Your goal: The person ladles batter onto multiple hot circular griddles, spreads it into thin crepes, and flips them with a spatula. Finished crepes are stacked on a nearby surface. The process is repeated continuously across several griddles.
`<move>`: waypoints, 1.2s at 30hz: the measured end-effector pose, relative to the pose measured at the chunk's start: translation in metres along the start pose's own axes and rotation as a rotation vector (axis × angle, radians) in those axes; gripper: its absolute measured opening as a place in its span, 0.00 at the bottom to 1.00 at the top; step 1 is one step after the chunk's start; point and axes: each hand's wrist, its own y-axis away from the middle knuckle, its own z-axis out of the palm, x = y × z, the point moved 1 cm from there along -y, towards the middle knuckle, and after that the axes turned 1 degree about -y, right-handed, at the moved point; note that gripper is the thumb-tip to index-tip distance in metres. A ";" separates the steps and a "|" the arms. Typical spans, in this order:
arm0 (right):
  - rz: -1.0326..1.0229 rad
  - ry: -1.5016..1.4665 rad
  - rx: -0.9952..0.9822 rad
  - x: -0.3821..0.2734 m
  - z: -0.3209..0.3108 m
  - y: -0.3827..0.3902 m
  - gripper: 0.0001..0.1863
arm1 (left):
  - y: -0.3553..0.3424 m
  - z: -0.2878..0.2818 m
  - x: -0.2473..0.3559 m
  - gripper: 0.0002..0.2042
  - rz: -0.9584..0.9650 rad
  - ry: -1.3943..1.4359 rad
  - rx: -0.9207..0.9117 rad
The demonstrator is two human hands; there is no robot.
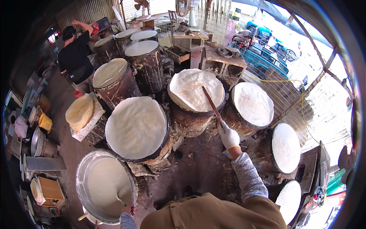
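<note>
My right hand [228, 136], in a white knit glove, is closed round a long reddish-brown wooden stick [212, 102]. The stick's far end touches the thin white flatbread [190, 84] on the middle drum stove [189, 125], whose surface is wrinkled and lightly browned. At the lower left, my bare left hand [129, 209] is closed at the rim of a big metal pot [81, 179] of pale batter [105, 181]. It grips a ladle [119, 197] that dips into the batter; the ladle's bowl is mostly hidden. A pale sheet [136, 128] covers the stove between pot and middle stove.
More drum stoves with white sheets [253, 103] curve round to my right, and others [144, 68] stand farther back. Stacked round flatbreads [79, 111] lie left. A person in black [75, 57] stands at the far left. A yellow cord [274, 80] hangs along the mesh wall.
</note>
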 end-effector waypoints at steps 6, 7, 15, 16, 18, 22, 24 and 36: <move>0.052 -0.343 -0.057 -0.010 0.028 -0.045 0.21 | 0.007 0.000 0.007 0.08 -0.029 0.011 -0.064; 0.041 -0.320 -0.065 -0.010 0.025 -0.041 0.21 | 0.007 0.000 0.005 0.09 -0.009 0.009 -0.058; 0.184 -0.648 -0.306 0.016 -0.011 -0.004 0.22 | 0.002 0.001 0.003 0.11 -0.017 -0.002 -0.022; 0.272 -0.821 -0.398 0.022 -0.016 -0.004 0.22 | 0.001 0.000 0.005 0.11 -0.040 -0.016 -0.057; 0.430 -1.173 -0.549 0.011 -0.031 0.001 0.22 | 0.000 -0.001 0.008 0.11 -0.054 -0.031 -0.067; 0.492 -1.662 -0.731 0.017 -0.031 0.000 0.20 | -0.004 -0.003 0.005 0.11 -0.075 0.011 -0.040; 0.536 -1.818 -0.767 0.021 -0.028 0.004 0.18 | -0.005 -0.005 0.008 0.11 -0.101 0.033 -0.029; 0.545 -2.242 -0.640 0.101 -0.025 0.077 0.13 | -0.093 -0.050 0.015 0.20 0.237 -0.525 -0.186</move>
